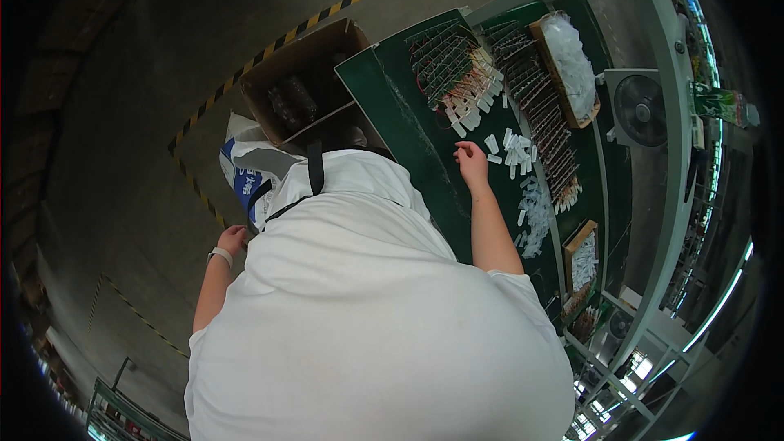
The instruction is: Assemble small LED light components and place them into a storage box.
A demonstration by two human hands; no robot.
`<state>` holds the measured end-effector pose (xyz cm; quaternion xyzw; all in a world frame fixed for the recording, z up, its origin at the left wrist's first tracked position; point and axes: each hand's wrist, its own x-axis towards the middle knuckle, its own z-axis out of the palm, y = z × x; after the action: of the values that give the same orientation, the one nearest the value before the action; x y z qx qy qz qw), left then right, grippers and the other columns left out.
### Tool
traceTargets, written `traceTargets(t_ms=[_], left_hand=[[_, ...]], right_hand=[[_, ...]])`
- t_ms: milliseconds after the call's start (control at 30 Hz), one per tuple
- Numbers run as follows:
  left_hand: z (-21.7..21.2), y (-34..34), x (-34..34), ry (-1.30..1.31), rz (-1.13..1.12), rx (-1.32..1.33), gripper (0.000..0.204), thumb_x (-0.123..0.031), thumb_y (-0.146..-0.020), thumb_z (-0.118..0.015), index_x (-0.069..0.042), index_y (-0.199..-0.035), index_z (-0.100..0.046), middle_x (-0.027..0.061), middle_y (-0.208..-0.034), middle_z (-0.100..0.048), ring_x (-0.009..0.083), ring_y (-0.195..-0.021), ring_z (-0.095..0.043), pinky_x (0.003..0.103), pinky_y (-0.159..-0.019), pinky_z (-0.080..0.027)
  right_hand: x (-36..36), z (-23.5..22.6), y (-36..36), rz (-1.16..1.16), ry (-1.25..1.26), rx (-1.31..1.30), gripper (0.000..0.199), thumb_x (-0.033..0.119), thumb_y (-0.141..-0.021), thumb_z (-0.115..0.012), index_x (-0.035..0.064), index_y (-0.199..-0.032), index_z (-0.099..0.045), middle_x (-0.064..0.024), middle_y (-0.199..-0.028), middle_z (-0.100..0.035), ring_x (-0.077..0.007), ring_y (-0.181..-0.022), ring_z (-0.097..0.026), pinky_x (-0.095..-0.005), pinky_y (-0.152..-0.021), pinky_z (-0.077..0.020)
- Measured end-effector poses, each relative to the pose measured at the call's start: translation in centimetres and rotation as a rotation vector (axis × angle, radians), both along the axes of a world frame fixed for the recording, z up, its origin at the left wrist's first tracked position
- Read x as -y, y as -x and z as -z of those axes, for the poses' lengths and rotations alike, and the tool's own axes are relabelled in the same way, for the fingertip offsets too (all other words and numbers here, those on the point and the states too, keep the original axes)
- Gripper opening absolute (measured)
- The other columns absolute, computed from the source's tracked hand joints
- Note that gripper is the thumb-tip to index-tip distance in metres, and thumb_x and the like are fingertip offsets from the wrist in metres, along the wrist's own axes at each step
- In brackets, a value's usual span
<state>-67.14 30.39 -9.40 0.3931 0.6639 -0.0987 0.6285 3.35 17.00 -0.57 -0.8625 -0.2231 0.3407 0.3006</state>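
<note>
My right hand (471, 165) is over the green tabletop (437, 188), its fingers loosely bent and apart, with nothing visible in them. Just right of it lie loose small white plastic pieces (516, 151). Beyond my fingers, rows of thin wired strips (447, 65) end in white tabs (474, 102). My left hand (233, 238) hangs low at my left side, near a white and blue bag (245, 175). Its fingers curl inward and their tips are hidden, so I cannot tell whether they hold anything.
An open cardboard box (257, 86) with clear-wrapped items stands left of the table. A tray of translucent white pieces (569, 61), more strips (539, 98) and a smaller box of white pieces (582, 257) are on the right. A fan (639, 109) stands beside a grey metal frame (665, 41).
</note>
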Motion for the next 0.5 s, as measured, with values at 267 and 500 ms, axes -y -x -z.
traceTargets(t_ms=[267,500], left_hand=[[-9.7,-18.2,-11.5,-0.415,0.369,-0.042,0.033,-0.024,-0.098,-0.06,-0.007,-0.125,-0.067,0.0134,-0.108,-0.074,0.0235,-0.097,-0.072,0.035,-0.088,-0.054],[-18.2,-40.3,-19.6,-0.582,0.681,0.125,0.03,-0.021,-0.1,-0.059,-0.005,-0.124,-0.067,0.0079,-0.102,-0.073,0.018,-0.089,-0.069,0.033,-0.083,-0.054]], right_hand=[[-10.1,-8.4,-1.9,-0.348,-0.073,0.236,0.03,0.01,-0.089,-0.066,0.0117,-0.12,-0.069,-0.0071,-0.109,-0.07,-0.0233,-0.096,-0.068,-0.0353,-0.086,-0.0542],[-17.5,-9.1,-8.5,-1.023,-0.235,0.625,0.034,0.013,-0.088,-0.068,0.0167,-0.122,-0.069,-0.0057,-0.118,-0.066,-0.0286,-0.111,-0.063,-0.0416,-0.095,-0.052]])
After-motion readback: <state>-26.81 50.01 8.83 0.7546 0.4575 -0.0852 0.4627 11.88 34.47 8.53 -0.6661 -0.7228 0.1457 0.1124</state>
